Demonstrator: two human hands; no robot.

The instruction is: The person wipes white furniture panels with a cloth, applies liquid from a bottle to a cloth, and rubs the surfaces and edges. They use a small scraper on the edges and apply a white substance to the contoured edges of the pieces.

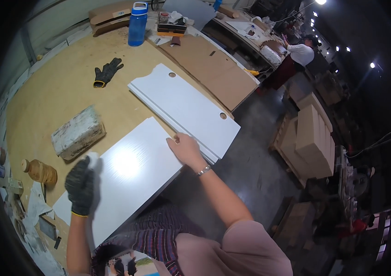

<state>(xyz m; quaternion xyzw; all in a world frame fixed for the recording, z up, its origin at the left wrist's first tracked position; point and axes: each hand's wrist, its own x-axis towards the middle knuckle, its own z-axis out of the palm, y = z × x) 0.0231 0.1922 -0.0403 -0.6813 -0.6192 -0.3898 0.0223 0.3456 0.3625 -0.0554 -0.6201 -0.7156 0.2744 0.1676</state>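
A smooth white panel (124, 177) lies flat on the table in front of me, with light glaring off its surface. My left hand (79, 186) wears a dark glove with a yellow cuff. It is closed on a small white wad (93, 161) at the panel's left edge; the wad's kind is unclear. Bare, with a bracelet at the wrist, my right hand (187, 149) grips the panel's right end, its fingers partly hidden. Just beyond lies a second white panel (186, 108) with two round holes and a grooved edge.
On the wooden table (75, 92) are a dark glove (108, 72), a worn wrapped block (78, 132), a brown bottle (40, 171) and a blue water bottle (138, 25). Cardboard (209, 69) lies beyond the panels. Boxes (313, 138) stand on the floor at right; another person (300, 55) works farther off.
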